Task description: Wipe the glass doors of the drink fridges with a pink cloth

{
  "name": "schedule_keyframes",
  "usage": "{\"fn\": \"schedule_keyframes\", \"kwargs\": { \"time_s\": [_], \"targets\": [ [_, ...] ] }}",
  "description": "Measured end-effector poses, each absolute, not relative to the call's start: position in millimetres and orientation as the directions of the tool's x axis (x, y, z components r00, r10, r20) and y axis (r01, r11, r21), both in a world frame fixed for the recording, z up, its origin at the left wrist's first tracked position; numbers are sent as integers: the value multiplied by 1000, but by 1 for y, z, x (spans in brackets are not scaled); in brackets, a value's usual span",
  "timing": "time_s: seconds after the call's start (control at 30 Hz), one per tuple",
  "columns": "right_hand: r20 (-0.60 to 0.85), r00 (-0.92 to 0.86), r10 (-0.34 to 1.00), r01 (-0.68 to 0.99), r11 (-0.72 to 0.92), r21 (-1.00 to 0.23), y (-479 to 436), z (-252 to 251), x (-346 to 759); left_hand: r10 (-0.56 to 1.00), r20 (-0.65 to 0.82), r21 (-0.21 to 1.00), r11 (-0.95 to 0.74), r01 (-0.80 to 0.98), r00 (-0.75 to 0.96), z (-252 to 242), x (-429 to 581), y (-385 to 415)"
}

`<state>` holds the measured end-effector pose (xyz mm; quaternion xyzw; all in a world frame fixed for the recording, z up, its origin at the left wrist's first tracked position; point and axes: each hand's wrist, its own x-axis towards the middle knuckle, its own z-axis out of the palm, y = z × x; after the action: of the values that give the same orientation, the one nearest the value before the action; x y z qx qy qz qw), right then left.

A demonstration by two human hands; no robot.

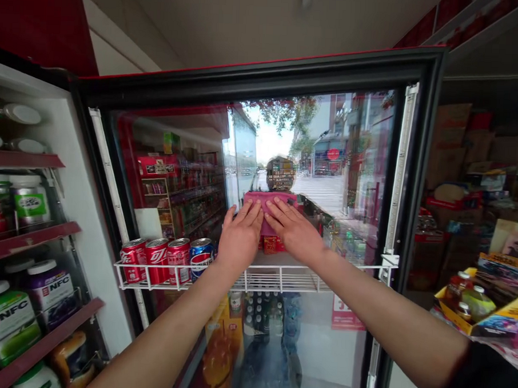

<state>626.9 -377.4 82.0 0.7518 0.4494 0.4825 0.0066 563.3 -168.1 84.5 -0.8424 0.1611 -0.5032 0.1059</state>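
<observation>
A pink cloth (258, 202) lies against the inner glass (349, 181) of an open fridge door, above the white wire door rack (290, 272). My left hand (241, 236) rests flat on the cloth's left part, fingers stretched out and pointing up. On the right part of the cloth lies my right hand (294, 227), flat as well, its fingertips close to those of the left. The palms hide the lower side of the cloth. Red cola cans (156, 261) and a blue Pepsi can (201, 254) stand in the rack, left of my left wrist.
The black door frame (255, 74) surrounds the glass, which carries reflections of a street. At left, fridge shelves (34, 333) hold several bottles (51, 291). A yellow box (468, 317) with small bottles stands at the right. Stacked cartons (450, 139) fill the right background.
</observation>
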Motion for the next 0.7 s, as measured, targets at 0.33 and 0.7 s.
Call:
{"fn": "schedule_keyframes", "kwargs": {
  "time_s": [0.33,0.7],
  "targets": [
    [761,122,637,576,-670,468,-488,72,635,-447,823,-382,-892,-240,351,81,590,-264],
    [777,192,599,471,-751,462,-598,61,631,-514,806,-420,-846,-330,293,74,616,-366]
  ]
}}
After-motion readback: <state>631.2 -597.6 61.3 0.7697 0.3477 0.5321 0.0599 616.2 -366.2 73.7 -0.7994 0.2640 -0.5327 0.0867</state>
